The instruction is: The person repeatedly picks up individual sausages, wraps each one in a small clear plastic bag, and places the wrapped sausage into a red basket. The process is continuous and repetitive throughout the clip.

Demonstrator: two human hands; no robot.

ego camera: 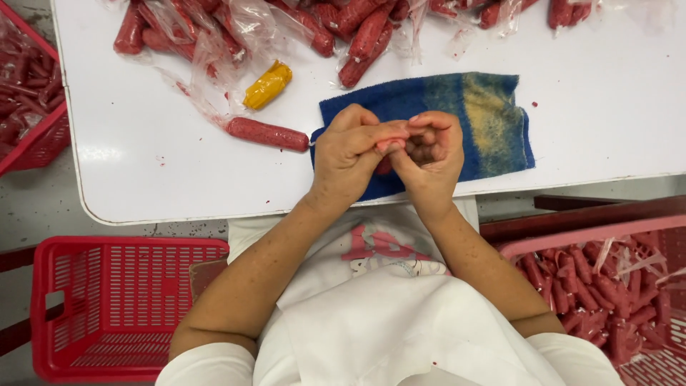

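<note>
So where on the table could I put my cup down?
The bare white table left of the single red sausage, or right of the blue towel. The far edge is crowded with bagged sausages; both hands sit over the towel.

A heap of red sausage-shaped packages in clear plastic wrap (286, 21) is lying along the far edge of the white table. One yellow plastic-wrapped tube package (268, 84) is sitting just below that heap, tilted. A single red sausage-shaped package (266, 134) is lying apart, nearer the table's middle. More red tube packages (600, 293) are filling the pink basket at right, and others (25, 93) are resting in the red crate at left.
</note>
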